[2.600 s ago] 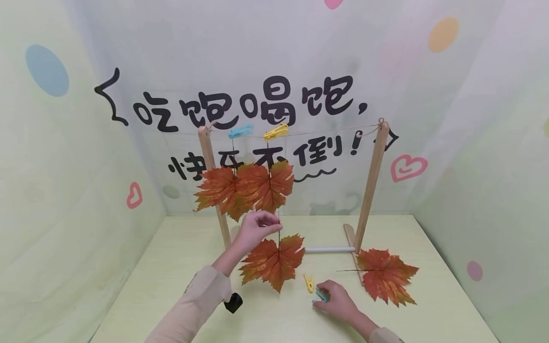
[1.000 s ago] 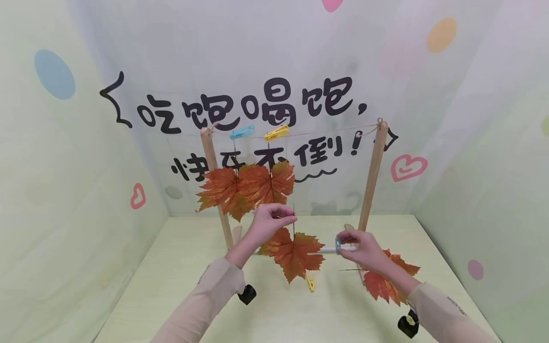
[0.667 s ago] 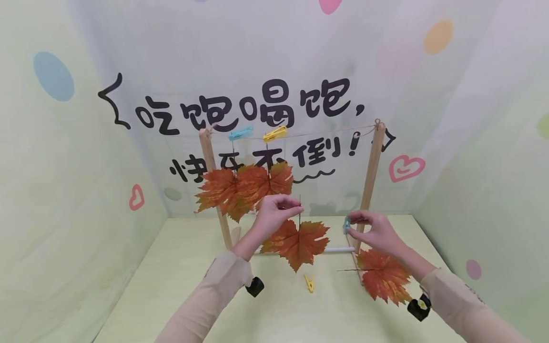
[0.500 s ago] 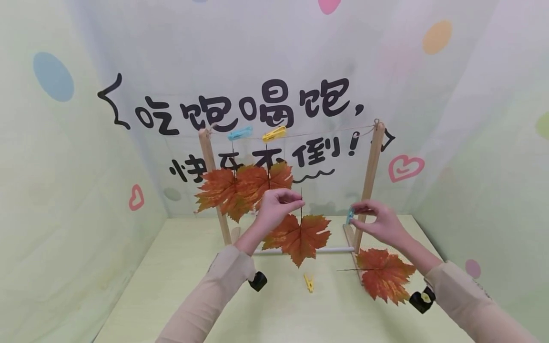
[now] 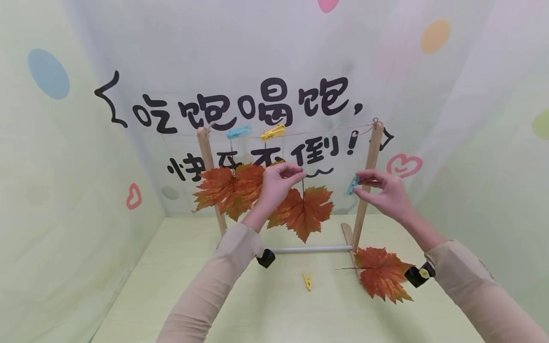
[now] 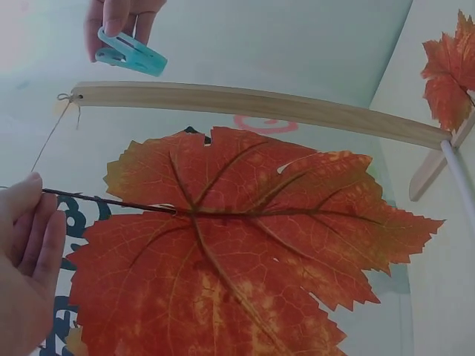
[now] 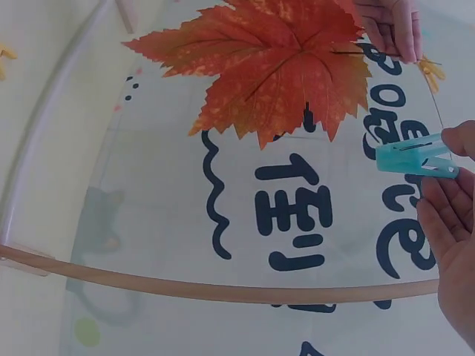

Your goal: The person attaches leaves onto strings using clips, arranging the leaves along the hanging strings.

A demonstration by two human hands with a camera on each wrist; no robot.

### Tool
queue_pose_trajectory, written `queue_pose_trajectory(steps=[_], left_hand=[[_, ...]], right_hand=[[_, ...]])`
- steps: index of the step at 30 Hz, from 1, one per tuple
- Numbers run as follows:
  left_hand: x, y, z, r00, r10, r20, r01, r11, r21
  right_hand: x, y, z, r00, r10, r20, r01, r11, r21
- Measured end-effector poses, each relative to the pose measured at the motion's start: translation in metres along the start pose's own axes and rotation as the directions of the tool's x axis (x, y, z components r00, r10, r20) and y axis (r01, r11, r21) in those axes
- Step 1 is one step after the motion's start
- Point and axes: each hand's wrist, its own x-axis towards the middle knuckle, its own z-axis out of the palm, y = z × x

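My left hand [image 5: 276, 185] pinches the thin dark stem of an orange-red artificial maple leaf [image 5: 305, 212], which hangs below the fingers in the head view. In the left wrist view the same leaf [image 6: 223, 237] fills the middle. My right hand [image 5: 386, 193] holds a blue clothespin [image 5: 353, 185] between thumb and fingers, near the right post; the right wrist view shows this clothespin [image 7: 415, 157] too. Above both hands runs a twine line [image 5: 317, 130]. On it a blue clothespin [image 5: 238, 132] and a yellow clothespin [image 5: 273, 133] each hold a leaf, the second partly behind my left hand.
Two wooden posts, left [image 5: 207, 152] and right [image 5: 370, 176], carry the twine, with a white rod [image 5: 313, 249] low between them. A yellow clothespin [image 5: 307, 281] lies on the table [image 5: 283, 309]. Another leaf [image 5: 381, 274] lies by the right post's foot [image 5: 348, 234].
Both hands have risen toward the twine. The left carries the leaf up and slightly right; the right has lifted the blue clothespin from the table area up beside the right post.
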Motion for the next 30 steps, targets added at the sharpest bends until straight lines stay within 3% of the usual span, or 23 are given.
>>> queue_pose_trajectory(steps=[9, 30], left_hand=[[0.025, 0.003, 0.005, 0.997, 0.057, -0.055, -0.057, 0.998, 0.008], [0.049, 0.007, 0.013, 0.985, -0.024, -0.17, 0.016, 0.999, -0.052]], right_hand=[[0.021, -0.011, -0.001, 0.998, -0.049, -0.033, 0.05, 0.998, 0.024], [0.04, -0.022, -0.002, 0.998, -0.057, -0.025, 0.057, 0.998, 0.004]])
